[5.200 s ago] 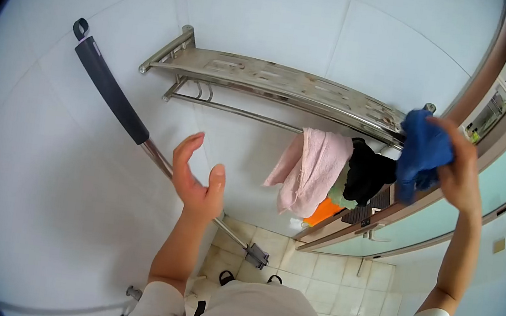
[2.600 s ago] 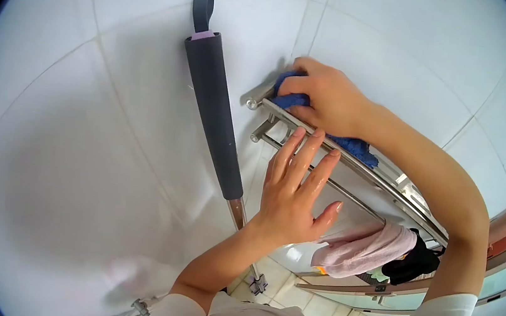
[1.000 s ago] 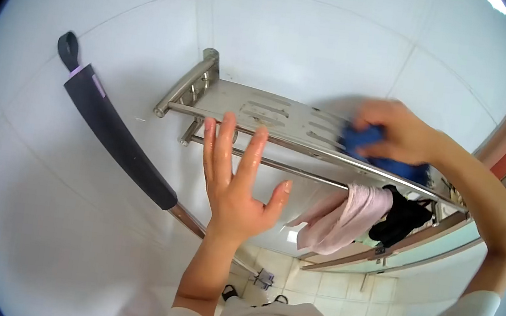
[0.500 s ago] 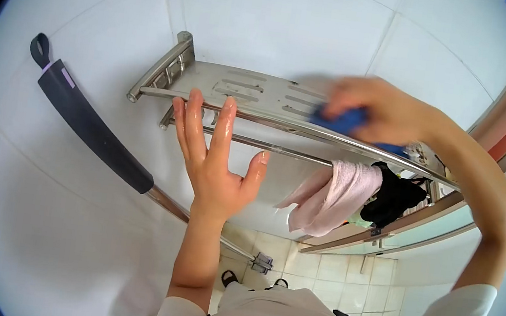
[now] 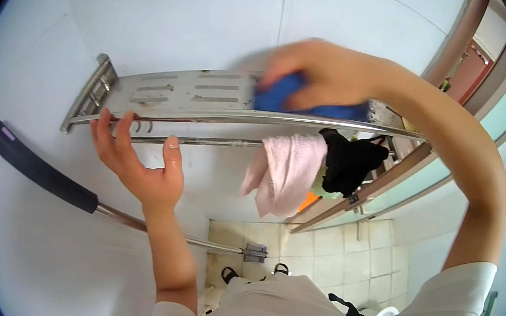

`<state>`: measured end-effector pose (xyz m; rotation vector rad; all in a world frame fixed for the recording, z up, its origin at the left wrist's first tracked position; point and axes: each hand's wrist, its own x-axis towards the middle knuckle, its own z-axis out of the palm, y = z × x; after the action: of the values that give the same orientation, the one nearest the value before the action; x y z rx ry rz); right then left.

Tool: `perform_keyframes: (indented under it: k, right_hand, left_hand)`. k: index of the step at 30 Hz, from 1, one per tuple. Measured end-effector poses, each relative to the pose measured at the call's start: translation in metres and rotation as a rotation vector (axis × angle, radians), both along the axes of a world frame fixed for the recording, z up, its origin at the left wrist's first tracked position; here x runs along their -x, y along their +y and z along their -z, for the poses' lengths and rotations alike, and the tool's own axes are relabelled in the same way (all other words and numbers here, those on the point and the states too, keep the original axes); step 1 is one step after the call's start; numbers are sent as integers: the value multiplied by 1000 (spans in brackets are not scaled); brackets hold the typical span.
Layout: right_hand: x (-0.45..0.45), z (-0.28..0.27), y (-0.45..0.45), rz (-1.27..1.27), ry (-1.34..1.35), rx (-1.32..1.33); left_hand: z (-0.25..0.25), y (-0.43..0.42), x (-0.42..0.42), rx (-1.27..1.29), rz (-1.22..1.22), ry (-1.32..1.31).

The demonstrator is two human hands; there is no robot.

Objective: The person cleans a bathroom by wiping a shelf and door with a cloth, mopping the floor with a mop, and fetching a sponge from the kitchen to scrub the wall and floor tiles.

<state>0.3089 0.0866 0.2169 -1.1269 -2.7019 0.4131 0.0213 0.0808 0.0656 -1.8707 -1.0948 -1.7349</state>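
A metal wall shelf point(image 5: 166, 93) with slots runs across the upper middle. My right hand point(image 5: 313, 77), slightly blurred, presses a bunched blue cloth point(image 5: 328, 107) onto the right part of its top. My left hand point(image 5: 144, 170) is open at the shelf's left front, fingers apart, fingertips at the front rail, with nothing in it. From the lower bar hang a pink towel point(image 5: 289, 172) and, to its right, a black cloth point(image 5: 353, 161).
A pole with a dark grip point(image 5: 43, 167) leans at the left, its flat head point(image 5: 255, 253) near the tiled floor point(image 5: 342, 257). Beyond the shelf's right end stands a brown-framed glass door point(image 5: 434, 174). An orange item point(image 5: 309, 201) shows below the towel.
The view has turned to the right, so shelf and pole appear further left. My right hand still holds the blue cloth on the shelf. My left hand's fingers are a little more bent.
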Motion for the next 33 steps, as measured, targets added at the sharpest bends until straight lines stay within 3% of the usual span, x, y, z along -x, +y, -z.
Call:
perform_keyframes:
  k: [2,3,4,7,8,11,13,16,19,20,22,24,27,29,33]
  right_hand:
    - [-66,-9,-37,227,-58,-2]
    - [-91,-18,-52,219,-238,-101]
    - [-94,-23,-69,338,-297,-105]
    - [-80,-13,-58,382,-407,-200]
    - [-79,2,-29,174,-233,-276]
    - [6,19,13,-62,-71,-367]
    - [40,16,18,-63,-32,-305]
    - [-19,4,-5,-52,-192,-288]
    - [-87,-28,-56,286,-614,-164]
    - [-89,-33,-63,305,-646,-166]
    - [-86,-34,-73,341,-702,-162]
    - [-66,-17,-39,172,-334,-140]
    - [10,-2,2,-62,-267,-348]
    - [36,-24,1,37,-379,-215]
    - [-1,-37,-23,66,-623,-262]
  left_hand:
    - [-1,2,-4,-29,21,-16]
    - [-1,4,-4,-48,25,-15]
    - [0,5,-3,-48,20,-9]
    - [-2,2,-4,-35,35,-7]
    - [-3,0,-4,-24,22,-1]
    - [-7,-6,-8,-10,-12,29]
    - [-3,-3,-6,-11,-43,24]
    - [-4,-1,-8,-22,-42,21]
    - [-1,0,-11,-23,-19,-11]
    - [-2,-1,-11,-14,-29,0]
    - [-3,-3,-9,-1,-35,23]
    - [-6,-5,-11,-10,-15,45]
    - [0,2,-15,-47,-32,7]
    - [-3,-1,-19,-54,-13,-13]
    - [-1,-4,-17,-25,-11,-27]
